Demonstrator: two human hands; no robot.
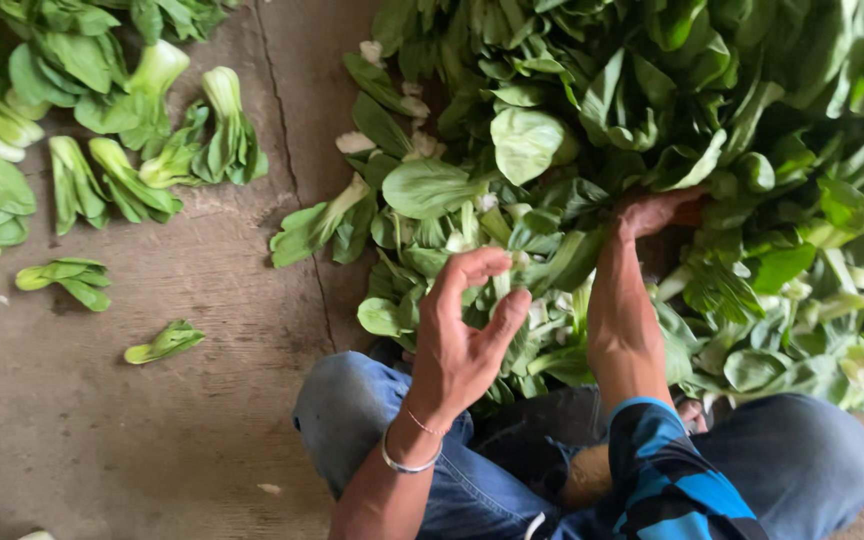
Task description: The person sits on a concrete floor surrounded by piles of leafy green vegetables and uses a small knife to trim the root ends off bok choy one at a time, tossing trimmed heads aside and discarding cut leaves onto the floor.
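Observation:
A large pile of leafy green bok choy (652,120) fills the upper right of the head view. My left hand (464,335) hovers at the pile's near edge, fingers curled and apart, holding nothing; a thin silver bracelet circles its wrist. My right hand (657,212) reaches deeper into the pile, its fingers buried among the leaves, so what it grips is hidden. My knees in blue jeans (352,410) sit just below the pile.
Separate bok choy heads (132,150) lie spread on the concrete floor (152,420) at upper left. Two single small heads (165,342) rest apart nearer me. A crack runs down the concrete between the two groups.

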